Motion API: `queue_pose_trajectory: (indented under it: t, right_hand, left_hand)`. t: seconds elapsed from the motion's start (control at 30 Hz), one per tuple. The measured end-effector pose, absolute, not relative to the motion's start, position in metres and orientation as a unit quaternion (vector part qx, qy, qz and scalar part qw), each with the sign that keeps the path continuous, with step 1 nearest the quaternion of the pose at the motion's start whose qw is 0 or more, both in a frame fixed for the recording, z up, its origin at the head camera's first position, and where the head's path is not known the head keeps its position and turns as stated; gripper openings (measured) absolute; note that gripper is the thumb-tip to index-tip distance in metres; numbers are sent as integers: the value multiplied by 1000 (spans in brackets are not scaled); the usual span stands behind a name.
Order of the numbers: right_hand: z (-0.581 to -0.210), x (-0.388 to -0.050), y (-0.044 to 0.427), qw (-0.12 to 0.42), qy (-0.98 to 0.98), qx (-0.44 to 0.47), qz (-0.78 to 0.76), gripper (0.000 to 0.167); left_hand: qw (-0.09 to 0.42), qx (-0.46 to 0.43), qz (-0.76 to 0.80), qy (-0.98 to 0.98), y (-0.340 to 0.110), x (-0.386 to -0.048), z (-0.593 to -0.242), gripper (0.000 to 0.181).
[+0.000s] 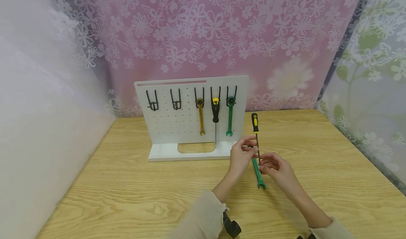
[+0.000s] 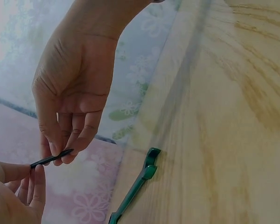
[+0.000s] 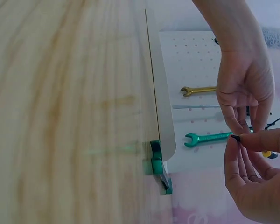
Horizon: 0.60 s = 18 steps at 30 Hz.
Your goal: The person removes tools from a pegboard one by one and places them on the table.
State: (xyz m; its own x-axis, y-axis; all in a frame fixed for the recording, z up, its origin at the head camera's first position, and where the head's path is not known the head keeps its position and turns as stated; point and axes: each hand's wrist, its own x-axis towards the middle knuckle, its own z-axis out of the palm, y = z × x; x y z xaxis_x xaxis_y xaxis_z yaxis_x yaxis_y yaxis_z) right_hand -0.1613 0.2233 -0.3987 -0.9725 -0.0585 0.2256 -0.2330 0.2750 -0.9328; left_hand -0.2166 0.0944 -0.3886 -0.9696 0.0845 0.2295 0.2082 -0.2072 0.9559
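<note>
A screwdriver [image 1: 255, 123] with a black and yellow handle is held upright, its handle at the top. My left hand [image 1: 242, 154] pinches its shaft partway down. Lower on the same shaft, near the tip, my right hand [image 1: 277, 170] pinches with thumb and fingers. In the left wrist view the dark shaft end [image 2: 53, 158] runs between both hands' fingertips. On the table below lies a green wrench [image 1: 257, 172], its open end toward me; the left hand partly covers its far part. Neither hand appears to touch that wrench.
A white pegboard [image 1: 171, 126] stands behind the hands. From its black hooks hang a gold wrench [image 1: 201, 117], another screwdriver [image 1: 215, 110] with a black and yellow handle, and a second green wrench [image 1: 230, 117]. Two left hooks [image 1: 153, 101] hold nothing. Fabric walls border the wooden table [image 1: 127, 196].
</note>
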Motion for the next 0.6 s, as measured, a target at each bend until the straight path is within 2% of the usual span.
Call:
queue_pose_trajectory:
  t: [0.27, 0.6]
  right_hand:
    - [-402, -161, 237, 41, -796, 78, 598, 28]
    - [-411, -164, 250, 13, -797, 59, 601, 30]
  left_hand:
    - [40, -118, -761, -636, 106, -214, -400, 31]
    - [16, -101, -761, -640, 118, -213, -417, 38]
